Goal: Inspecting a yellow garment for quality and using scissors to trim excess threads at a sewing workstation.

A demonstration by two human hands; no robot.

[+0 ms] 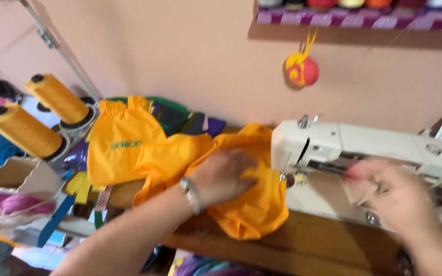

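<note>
Near the middle of the frame, the left hand (221, 176) lies flat on a crumpled piece of orange-yellow cloth (241, 204), its fingers spread slightly apart and pressing the fabric down on the brown wooden table (303, 245). This cloth reaches under the white sewing machine (364, 148) at the right. The right hand (395, 197) is blurred in front of the machine; I cannot tell if its fingers hold something. At the upper left stand two big cones of orange-yellow thread (37, 115). A red and yellow ball-shaped pincushion (301, 70) hangs on the pink wall (180, 51).
</note>
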